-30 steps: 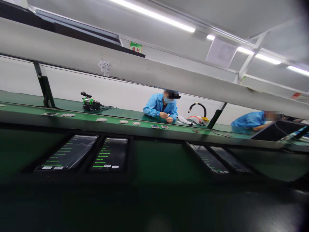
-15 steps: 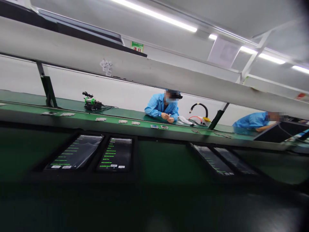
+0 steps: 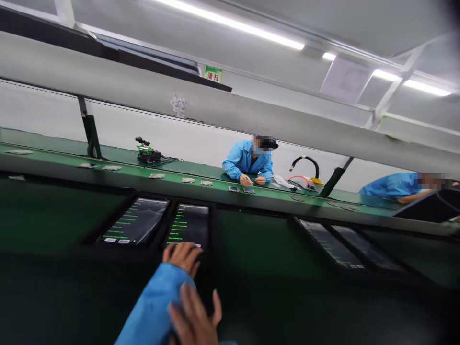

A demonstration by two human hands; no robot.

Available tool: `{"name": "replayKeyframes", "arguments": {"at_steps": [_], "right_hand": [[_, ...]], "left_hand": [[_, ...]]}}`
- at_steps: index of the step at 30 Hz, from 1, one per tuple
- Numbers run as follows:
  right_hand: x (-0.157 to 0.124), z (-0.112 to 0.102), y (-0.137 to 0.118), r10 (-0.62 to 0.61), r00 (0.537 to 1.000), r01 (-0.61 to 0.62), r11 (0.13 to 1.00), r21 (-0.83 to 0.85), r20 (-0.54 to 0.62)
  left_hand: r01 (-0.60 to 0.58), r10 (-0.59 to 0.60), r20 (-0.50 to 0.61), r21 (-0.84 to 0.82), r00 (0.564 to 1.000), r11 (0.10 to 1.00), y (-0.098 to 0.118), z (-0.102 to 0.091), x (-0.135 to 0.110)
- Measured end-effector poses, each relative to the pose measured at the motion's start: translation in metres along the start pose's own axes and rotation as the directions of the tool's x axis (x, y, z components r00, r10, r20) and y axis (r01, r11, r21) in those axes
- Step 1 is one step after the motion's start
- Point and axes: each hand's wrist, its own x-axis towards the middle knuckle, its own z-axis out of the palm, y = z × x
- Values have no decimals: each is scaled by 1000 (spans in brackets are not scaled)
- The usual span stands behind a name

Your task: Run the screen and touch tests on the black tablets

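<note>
My left hand [image 3: 181, 256] reaches forward in a blue sleeve [image 3: 154, 306]. Its fingers are curled over the near edge of a dark tablet [image 3: 189, 224] that shows green text lines. A second tablet [image 3: 135, 225] lies just to the left of it in the same dark recess. My right hand [image 3: 196, 320] is low in the view, beside the left sleeve. Its fingers are spread and hold nothing.
A green conveyor belt [image 3: 215, 189] runs across with several small circuit boards [image 3: 187, 180] on it. Two more tablets [image 3: 330, 242] lie to the right. Beyond the belt, a person in a blue coat [image 3: 247, 165] works, with another person [image 3: 395, 186] at the far right. A white beam [image 3: 230, 110] crosses overhead.
Both of my hands have come into view from below, and the left one has reached the tablet's near edge. The view has shifted, so the scene sits further right.
</note>
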Motion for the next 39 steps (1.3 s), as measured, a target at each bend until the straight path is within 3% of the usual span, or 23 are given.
{"name": "replayKeyframes", "arguments": {"at_steps": [1, 3, 5, 7, 14, 20, 27, 39], "right_hand": [[7, 1, 13, 70, 998, -70, 997, -17, 3], [19, 1, 37, 222, 965, -214, 974, -76, 138], [26, 0, 53, 256, 917, -225, 965, -132, 307], [26, 2, 60, 246, 901, -197, 966, -169, 357], [22, 11, 63, 320, 926, -290, 943, -165, 199], [33, 8, 83, 339, 923, -318, 939, -133, 182], [32, 12, 92, 327, 930, -302, 940, -156, 167], [32, 13, 90, 357, 930, -327, 913, -246, 91]], "left_hand": [[58, -57, -27, 27, 998, 998, -11, -6, -3], [168, -162, -81, 74, 983, 983, -32, -15, -6], [253, -239, -125, 110, 963, 961, -47, -18, -9], [309, -289, -151, 137, 945, 941, -55, -15, -12], [374, -340, -182, 200, 923, 906, -68, 6, -13], [485, -380, -361, 271, 852, 831, -85, 12, -14], [447, -354, -324, 283, 877, 848, -89, 10, -15], [490, -431, -241, 319, 870, 811, -87, 6, -15]]}}
